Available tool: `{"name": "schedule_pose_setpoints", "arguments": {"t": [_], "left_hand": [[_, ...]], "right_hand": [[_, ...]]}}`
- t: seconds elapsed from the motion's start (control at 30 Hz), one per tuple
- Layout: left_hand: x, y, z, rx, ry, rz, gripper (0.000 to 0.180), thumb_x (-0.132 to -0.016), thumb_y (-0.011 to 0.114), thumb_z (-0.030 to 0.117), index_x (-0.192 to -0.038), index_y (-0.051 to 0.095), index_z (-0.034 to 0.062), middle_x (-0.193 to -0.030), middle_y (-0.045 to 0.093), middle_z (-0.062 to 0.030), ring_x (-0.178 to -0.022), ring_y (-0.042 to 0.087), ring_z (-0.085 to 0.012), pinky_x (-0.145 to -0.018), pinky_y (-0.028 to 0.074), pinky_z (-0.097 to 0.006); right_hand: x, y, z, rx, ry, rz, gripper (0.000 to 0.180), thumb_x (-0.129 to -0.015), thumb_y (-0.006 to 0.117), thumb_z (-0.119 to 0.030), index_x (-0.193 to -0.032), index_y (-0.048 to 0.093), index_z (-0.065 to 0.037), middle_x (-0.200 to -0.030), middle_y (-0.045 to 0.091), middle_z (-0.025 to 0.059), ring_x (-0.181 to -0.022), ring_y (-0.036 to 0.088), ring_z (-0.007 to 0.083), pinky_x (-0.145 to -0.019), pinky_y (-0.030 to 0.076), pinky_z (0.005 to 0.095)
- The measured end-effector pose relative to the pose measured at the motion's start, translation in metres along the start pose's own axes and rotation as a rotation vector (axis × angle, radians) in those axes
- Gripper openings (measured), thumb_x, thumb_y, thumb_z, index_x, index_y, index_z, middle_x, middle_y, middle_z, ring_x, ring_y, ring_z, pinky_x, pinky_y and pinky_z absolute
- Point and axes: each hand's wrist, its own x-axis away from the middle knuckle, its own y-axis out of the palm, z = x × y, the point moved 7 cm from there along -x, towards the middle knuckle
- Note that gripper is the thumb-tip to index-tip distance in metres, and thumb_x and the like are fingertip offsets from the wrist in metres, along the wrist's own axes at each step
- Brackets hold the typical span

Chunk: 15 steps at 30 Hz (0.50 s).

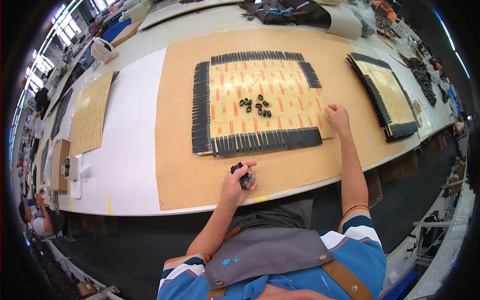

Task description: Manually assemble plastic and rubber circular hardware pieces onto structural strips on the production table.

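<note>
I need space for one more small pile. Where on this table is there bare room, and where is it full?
Bare brown board lies left of the square sheet edged with black strips, and in front of it around the left hand. The white table beside the board is bare. The sheet's middle holds small black rings; the right hand rests at its corner.

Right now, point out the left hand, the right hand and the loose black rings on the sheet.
left hand (241,181), head view, knuckles.
right hand (338,116), head view, back.
loose black rings (256,105), head view, cluster middle.
</note>
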Motion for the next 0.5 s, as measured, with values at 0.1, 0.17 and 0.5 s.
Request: {"name": "schedule_pose_setpoints", "arguments": {"t": [0.1, 0.17, 0.5], "left_hand": [[0.005, 0.000, -0.002, -0.009, 0.022, -0.021, 0.025, -0.092, 0.049, 0.018, -0.107, 0.053, -0.0010, -0.069, 0.045, -0.0034, -0.056, 0.044, -0.0146, -0.054, 0.040, -0.031], [0.009, 0.000, -0.011, -0.025, 0.005, 0.007, 0.025, -0.092, 0.049, 0.019, -0.107, 0.053, -0.0013, -0.070, 0.046, -0.0036, -0.055, 0.044, -0.0147, -0.054, 0.041, -0.032], [-0.016, 0.016, -0.038, -0.048, -0.001, -0.026, 0.029, -0.095, 0.047, 0.022, -0.108, 0.052, -0.0036, -0.071, 0.047, -0.0033, -0.056, 0.042, -0.0122, -0.055, 0.040, -0.031]], "right_hand": [[-0.016, 0.022, 0.009, -0.176, 0.078, -0.180, 0.033, -0.077, 0.065, -0.010, -0.105, 0.062, 0.007, -0.091, 0.065, 0.0126, -0.080, 0.062, 0.0169, -0.073, 0.050, 0.0274], [-0.014, 0.033, 0.010, -0.245, 0.081, -0.239, 0.033, -0.076, 0.065, -0.008, -0.106, 0.062, 0.007, -0.090, 0.066, 0.0110, -0.080, 0.062, 0.0162, -0.075, 0.049, 0.0272], [-0.041, 0.064, -0.002, -0.175, -0.026, -0.222, 0.034, -0.079, 0.066, -0.015, -0.107, 0.063, 0.004, -0.090, 0.066, 0.0082, -0.079, 0.061, 0.0142, -0.071, 0.049, 0.0255]]}}
